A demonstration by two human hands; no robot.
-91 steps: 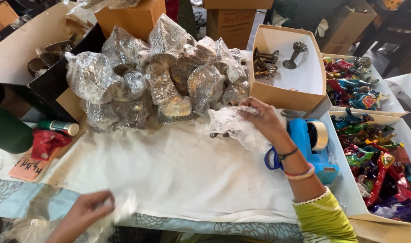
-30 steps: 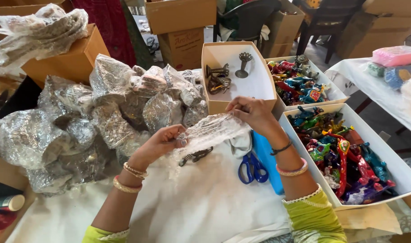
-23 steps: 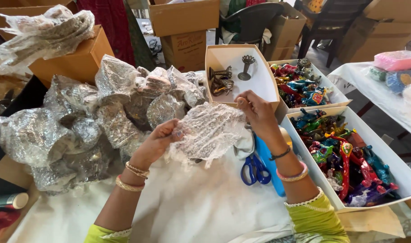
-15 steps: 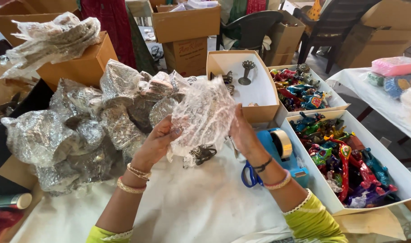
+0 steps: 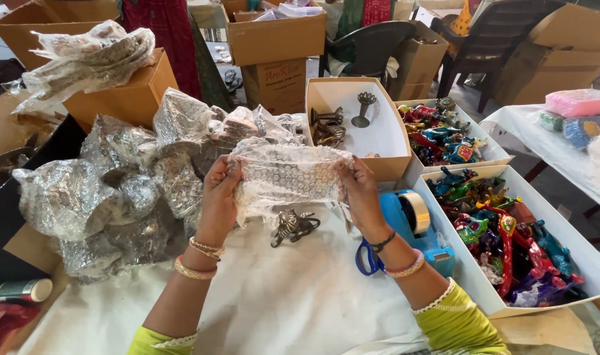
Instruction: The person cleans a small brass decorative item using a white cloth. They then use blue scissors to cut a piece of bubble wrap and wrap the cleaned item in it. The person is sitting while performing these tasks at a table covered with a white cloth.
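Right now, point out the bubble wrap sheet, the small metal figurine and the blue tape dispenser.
bubble wrap sheet [image 5: 290,177], head view, middle of the stretched sheet.
small metal figurine [image 5: 292,225], head view, its body on the white cloth.
blue tape dispenser [image 5: 415,227], head view, blue body beside the tape roll.

Wrapped bundles [image 5: 116,190]: contents obscured by bubble wrap | scissors [image 5: 367,258]: blades hidden under right forearm | green tube [image 5: 17,290]: cut off at left edge

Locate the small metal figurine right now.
Head view, centre: the metal figurine lies on the white cloth, just below the bubble wrap, left of the blue tape dispenser.
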